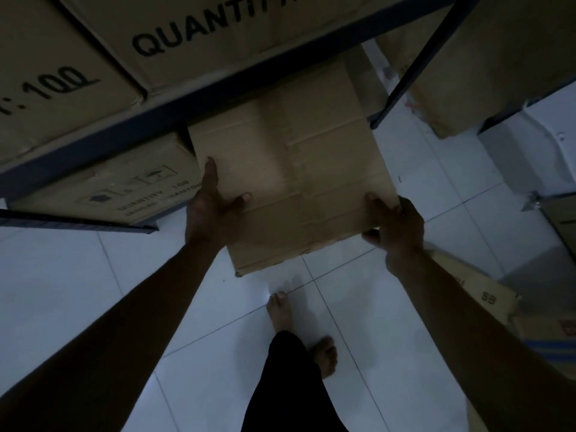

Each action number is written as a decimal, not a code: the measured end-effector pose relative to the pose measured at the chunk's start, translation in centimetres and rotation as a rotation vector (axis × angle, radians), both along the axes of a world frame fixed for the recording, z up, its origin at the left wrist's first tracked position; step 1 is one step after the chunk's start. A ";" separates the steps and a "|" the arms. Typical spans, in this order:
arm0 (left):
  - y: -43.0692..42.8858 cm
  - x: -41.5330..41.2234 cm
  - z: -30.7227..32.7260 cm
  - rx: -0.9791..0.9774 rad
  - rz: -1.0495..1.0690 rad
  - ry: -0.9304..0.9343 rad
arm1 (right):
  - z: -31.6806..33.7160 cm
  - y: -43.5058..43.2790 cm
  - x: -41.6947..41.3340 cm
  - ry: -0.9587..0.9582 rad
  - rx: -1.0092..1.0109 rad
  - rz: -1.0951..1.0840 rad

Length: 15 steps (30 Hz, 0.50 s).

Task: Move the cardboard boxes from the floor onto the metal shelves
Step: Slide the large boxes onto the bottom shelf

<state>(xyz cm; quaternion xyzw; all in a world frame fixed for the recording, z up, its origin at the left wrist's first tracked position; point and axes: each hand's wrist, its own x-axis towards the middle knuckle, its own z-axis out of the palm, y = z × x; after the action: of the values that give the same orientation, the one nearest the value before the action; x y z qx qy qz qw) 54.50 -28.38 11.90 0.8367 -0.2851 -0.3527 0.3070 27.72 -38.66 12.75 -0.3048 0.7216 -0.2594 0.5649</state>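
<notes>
Left hand [212,210], right hand [396,226] in grip on cardboard box [296,182] — far end hidden by shelf beam [187,101]

Dim room, glossy white tiled floor [93,291], dark grout lines, faint bluish light

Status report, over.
Left hand and right hand hold the cardboard box. Box partway under the shelf beam. Printed carton close on its left.

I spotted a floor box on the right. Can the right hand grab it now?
Probably not yet: the right hand is busy gripping the carried box. Nothing sits on the floor box.
</notes>
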 end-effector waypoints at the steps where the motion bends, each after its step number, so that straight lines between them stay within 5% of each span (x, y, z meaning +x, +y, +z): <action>1: 0.6 -0.1 -0.1 -0.045 0.100 -0.006 | 0.2 -0.4 0.3 -0.033 -0.046 -0.036; 5: 2.5 -0.1 -0.1 -0.139 0.463 0.246 | 1.2 -3.2 1.7 -0.255 -0.125 -0.095; 10: 2.7 -2.1 1.7 0.313 0.557 0.756 | 0.9 -5.0 5.2 -0.379 -0.126 -0.185; 12: 1.6 -1.8 2.2 0.226 0.588 0.948 | 0.5 -5.5 6.1 -0.380 -0.162 -0.187; 15: -0.7 -0.6 2.5 0.016 0.719 0.948 | -0.2 -6.3 7.5 -0.425 -0.188 -0.146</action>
<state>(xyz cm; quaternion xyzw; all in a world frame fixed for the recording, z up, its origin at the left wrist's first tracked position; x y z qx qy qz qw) 53.94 -29.13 14.40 0.6344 0.1870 -0.5637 0.4947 35.26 -44.93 12.53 -0.2416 0.5794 -0.4237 0.6530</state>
